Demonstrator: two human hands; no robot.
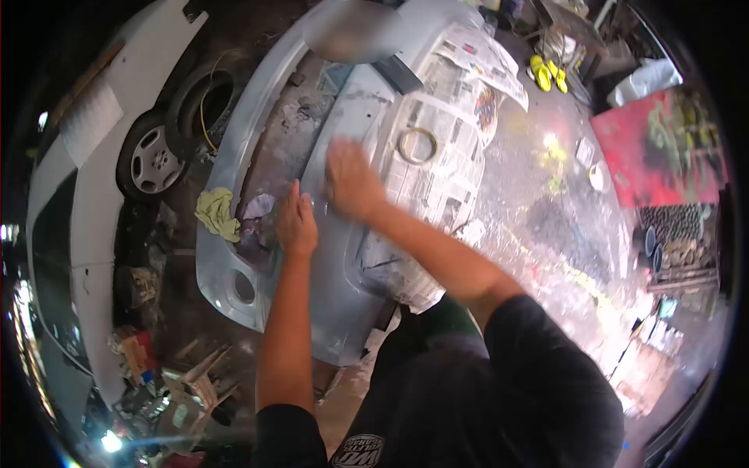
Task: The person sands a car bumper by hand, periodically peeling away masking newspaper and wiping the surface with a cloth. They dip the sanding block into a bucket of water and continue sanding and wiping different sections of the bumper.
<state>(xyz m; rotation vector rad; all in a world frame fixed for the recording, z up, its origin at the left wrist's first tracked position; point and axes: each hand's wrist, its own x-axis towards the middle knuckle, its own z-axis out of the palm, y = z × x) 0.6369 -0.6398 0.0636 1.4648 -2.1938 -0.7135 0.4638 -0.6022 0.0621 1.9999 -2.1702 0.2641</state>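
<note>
A grey car bumper (328, 296) lies in front of me, with long openings and a round hole near its left end. My left hand (297, 225) is at the inner edge of the bumper's long opening, fingers stretched out and holding nothing visible. Over the grey face beside it is my right hand (353, 181), smeared by motion so its fingers do not show clearly. A crumpled yellow-green cloth (218, 214) hangs on the bumper's left side. Newspaper sheets (437, 175) cover the area right of the bumper, and a roll of tape (417, 146) rests on them.
A dark block-like piece (397, 74) sits at the bumper's far part. Along the left stand a white car (94, 257), a wheel (154, 160) and a loose tyre (207, 113). Yellow shoes (548, 74) and a red panel (659, 148) are to the right. Wooden scraps (199, 382) lie lower left.
</note>
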